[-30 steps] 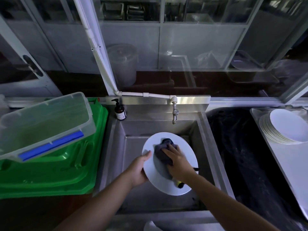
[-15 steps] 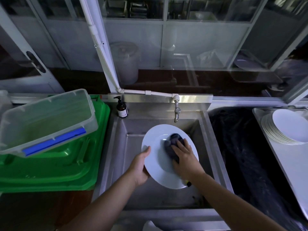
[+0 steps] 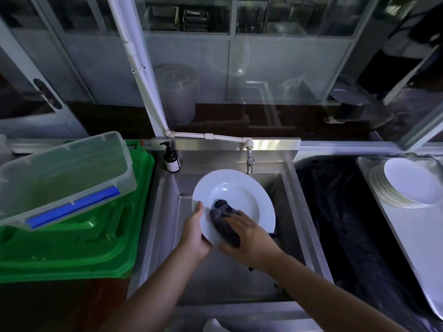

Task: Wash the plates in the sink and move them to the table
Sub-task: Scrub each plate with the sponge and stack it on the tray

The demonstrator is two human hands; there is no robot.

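A white deep plate (image 3: 239, 188) is tilted over the steel sink (image 3: 167, 212). My left hand (image 3: 194, 233) grips its lower left rim, thumb on the face. My right hand (image 3: 247, 238) presses a dark cloth (image 3: 224, 219) against the plate's lower left part, fingers lying over the cloth. A stack of white plates (image 3: 405, 183) sits on the steel table (image 3: 422, 248) at the right.
A tap (image 3: 249, 161) hangs over the sink's back edge, with a brown pump bottle (image 3: 171, 159) to its left. A clear plastic box (image 3: 62, 173) lies on green crates (image 3: 79, 238) at the left. A dark basin (image 3: 347, 224) lies between sink and table.
The cloth and my right hand have slid from the plate's centre down to its lower left. The plate has tipped up a little, showing more of its bowl.
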